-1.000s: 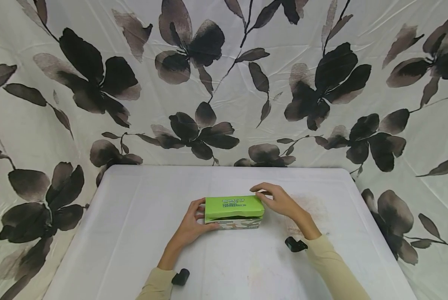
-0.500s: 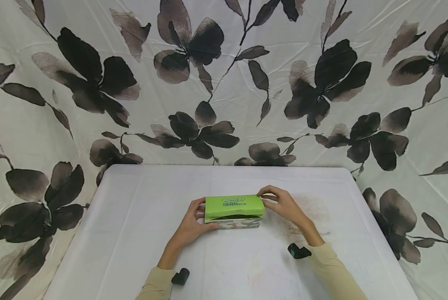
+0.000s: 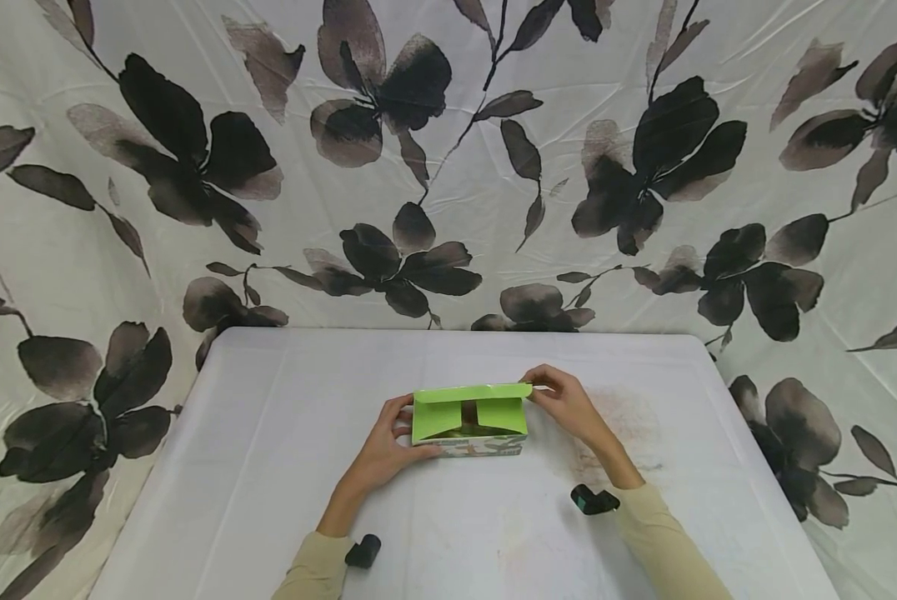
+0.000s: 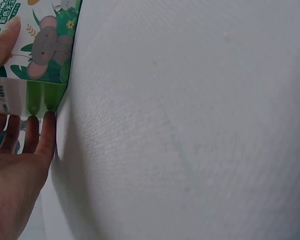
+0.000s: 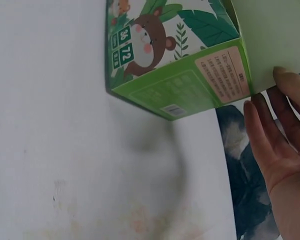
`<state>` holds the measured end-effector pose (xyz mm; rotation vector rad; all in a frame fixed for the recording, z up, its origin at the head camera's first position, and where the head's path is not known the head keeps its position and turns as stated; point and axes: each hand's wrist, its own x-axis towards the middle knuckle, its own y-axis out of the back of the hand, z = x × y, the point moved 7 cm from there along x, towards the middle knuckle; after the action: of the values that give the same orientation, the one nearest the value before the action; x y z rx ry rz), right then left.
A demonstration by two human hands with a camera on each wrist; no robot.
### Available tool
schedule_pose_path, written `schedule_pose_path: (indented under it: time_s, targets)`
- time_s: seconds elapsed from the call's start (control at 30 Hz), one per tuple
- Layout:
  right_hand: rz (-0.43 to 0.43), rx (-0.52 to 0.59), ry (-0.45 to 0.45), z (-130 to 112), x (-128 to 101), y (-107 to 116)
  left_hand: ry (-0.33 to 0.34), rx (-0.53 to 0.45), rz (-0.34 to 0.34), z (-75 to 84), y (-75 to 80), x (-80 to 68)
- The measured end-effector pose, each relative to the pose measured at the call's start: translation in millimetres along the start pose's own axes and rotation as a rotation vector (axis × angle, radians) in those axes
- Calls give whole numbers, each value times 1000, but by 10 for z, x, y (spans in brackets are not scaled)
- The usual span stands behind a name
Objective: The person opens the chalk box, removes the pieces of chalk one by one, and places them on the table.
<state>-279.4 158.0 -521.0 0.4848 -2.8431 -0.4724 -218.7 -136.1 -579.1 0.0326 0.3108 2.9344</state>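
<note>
A green cardboard box [image 3: 469,433] with cartoon animals on its sides lies on the white table [image 3: 268,450]. Its long lid [image 3: 471,392] is lifted, and two inner flaps [image 3: 501,414] show under it. My left hand [image 3: 383,450] grips the box's left end, thumb on the near face and fingers behind. In the left wrist view the fingers [image 4: 37,135] lie against the box [image 4: 47,55]. My right hand [image 3: 566,404] pinches the lid's right corner. In the right wrist view that hand [image 5: 280,140] touches the pale lid flap [image 5: 275,40] beside the box [image 5: 175,60].
A white cloth with dark flowers [image 3: 433,167] hangs behind and around the table. A faint brownish stain [image 3: 628,417] marks the tabletop right of the box. Small black wrist cameras [image 3: 363,551] [image 3: 593,500] sit on both sleeves.
My right hand has raised the box's lid from flat to open, so the inner flaps now show. The left hand and the box have stayed in place.
</note>
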Motion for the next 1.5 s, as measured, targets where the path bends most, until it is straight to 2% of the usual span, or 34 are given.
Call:
schedule_pose_path:
  time_s: [0.33, 0.67, 0.83, 1.07, 1.23, 1.37, 1.5]
  targets:
    - [84, 76, -84, 61, 85, -28, -24, 16, 15, -11, -23, 12]
    - [146, 115, -226, 218, 137, -52, 25, 19, 16, -29, -49, 3]
    - [154, 166, -287, 218, 152, -68, 31, 14, 10, -26, -55, 4]
    - [200, 118, -420, 330, 151, -74, 37, 22, 18, -28, -58, 6]
    - [231, 127, -511, 350, 125, -84, 17, 32, 31, 3, -57, 12]
    - [237, 161, -524, 343, 104, -114, 12, 26, 42, 11, -54, 8]
    - [264, 175, -486, 314, 72, -127, 24, 28, 36, 24, -57, -4]
